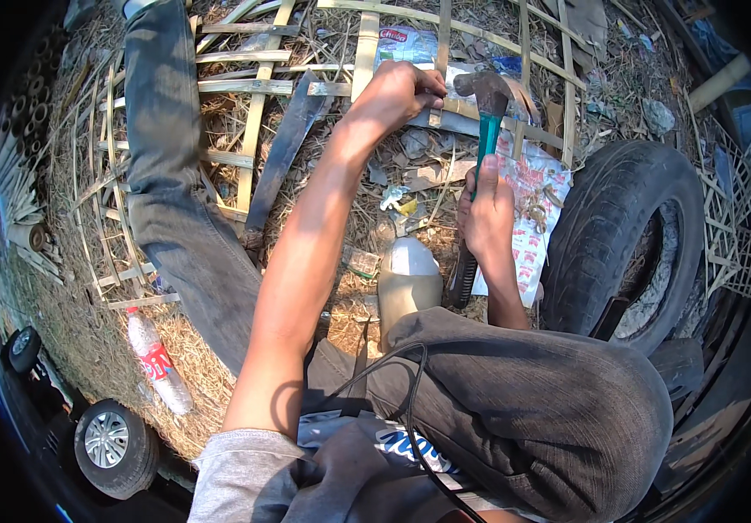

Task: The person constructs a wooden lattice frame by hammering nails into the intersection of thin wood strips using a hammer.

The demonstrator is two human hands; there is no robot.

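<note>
My right hand is wrapped round the teal and black handle of a claw hammer. The hammer stands upright in the picture, its rusty metal head close to the bamboo strips. Left of that head, my left hand is closed, thumb and fingertips pinched together at a crossing of the bamboo lattice. Whatever the fingertips pinch is too small to make out. Under the lattice lie shiny plastic wrappers. A printed sheet lies beside my right hand, with several small brownish bits on it.
A worn tyre lies at the right. More lattice spreads under my outstretched leg, beside a long grey blade-like piece. A plastic bottle lies on dry straw at the left. Bamboo poles are stacked at the far left.
</note>
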